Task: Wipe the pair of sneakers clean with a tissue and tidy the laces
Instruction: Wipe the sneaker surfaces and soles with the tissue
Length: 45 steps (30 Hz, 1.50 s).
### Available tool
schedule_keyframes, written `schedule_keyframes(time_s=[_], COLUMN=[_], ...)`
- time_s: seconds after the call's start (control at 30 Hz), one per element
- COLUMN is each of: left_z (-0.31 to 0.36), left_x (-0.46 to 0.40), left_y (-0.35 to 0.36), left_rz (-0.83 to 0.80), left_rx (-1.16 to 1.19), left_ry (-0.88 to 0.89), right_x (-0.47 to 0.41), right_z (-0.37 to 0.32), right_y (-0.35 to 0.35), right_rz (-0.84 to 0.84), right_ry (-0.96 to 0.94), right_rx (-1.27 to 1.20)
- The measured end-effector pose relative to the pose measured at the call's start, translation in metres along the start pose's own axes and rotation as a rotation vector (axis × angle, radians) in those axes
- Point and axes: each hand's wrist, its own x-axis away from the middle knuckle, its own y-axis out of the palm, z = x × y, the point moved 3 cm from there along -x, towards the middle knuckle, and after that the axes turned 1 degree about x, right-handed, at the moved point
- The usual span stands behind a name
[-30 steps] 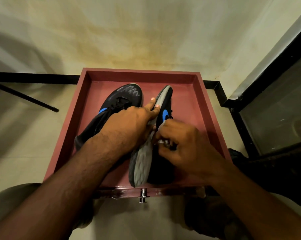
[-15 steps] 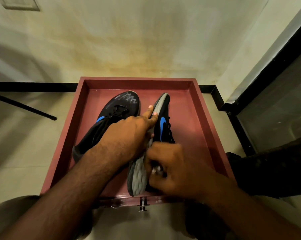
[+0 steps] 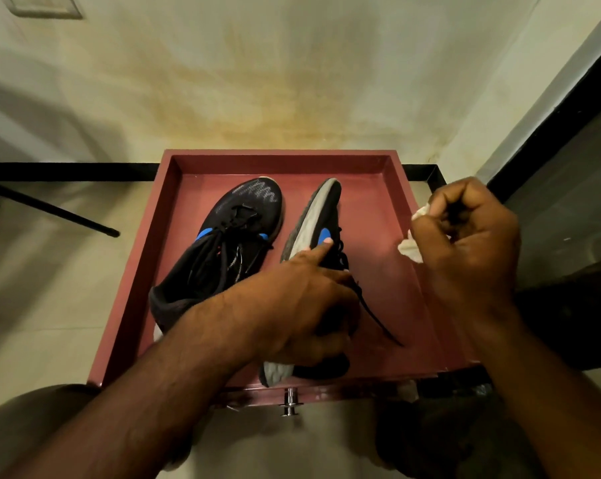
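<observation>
Now both sneakers sit in the red tray [image 3: 133,299]: left hand [image 3: 302,305] grips the tipped right sneaker [image 3: 313,223], right hand [image 3: 465,236] clenches a tissue [image 3: 411,248] above the tray's right rim.

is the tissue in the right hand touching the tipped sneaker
Apart. The head view shows bare tray floor between the tissue in the right hand and the tipped sneaker.

Left hand [image 3: 302,302]: palm down, fingers clamped around a tipped sneaker [image 3: 313,243], index finger extended.
Right hand [image 3: 465,236]: raised, fingers curled, pinching a tissue [image 3: 411,248].
</observation>
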Motion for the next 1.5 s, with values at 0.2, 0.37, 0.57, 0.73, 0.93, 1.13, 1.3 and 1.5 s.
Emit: schedule_keyframes(time_s=[0.2,0.37,0.57,0.73,0.93,1.13,1.3,1.5], left_z=[0.010,-0.002,-0.024,-0.023,-0.025,-0.022,-0.014,-0.012], left_x=[-0.010,-0.008,0.004,0.000,0.003,0.001,-0.009,-0.010], left_y=[0.023,-0.009,-0.016,-0.009,-0.001,0.004,0.024,0.022], left_rz=[-0.333,0.250,0.933,1.114,1.154,1.129,0.960,0.977], left_rx=[-0.177,0.060,0.757,1.208,1.552,1.854,2.220,2.103], left_ry=[-0.102,-0.070,-0.337,-0.469,-0.508,-0.435,-0.417,-0.469], right_x=[0.003,-0.003,-0.003,0.009,0.033,0.018,0.015,0.024], right_z=[-0.002,0.002,0.001,-0.009,-0.042,-0.022,-0.006,-0.018], right_y=[0.006,0.000,0.001,0.011,0.029,0.034,0.031,0.036], right_rz=[-0.010,0.108,0.114,-0.077,-0.377,-0.223,-0.181,-0.270], right_ry=[-0.028,0.042,0.061,0.034,-0.312,-0.095,0.042,-0.059], right_rx=[0.030,-0.028,-0.088,-0.307,-0.340,-0.274,-0.197,-0.205])
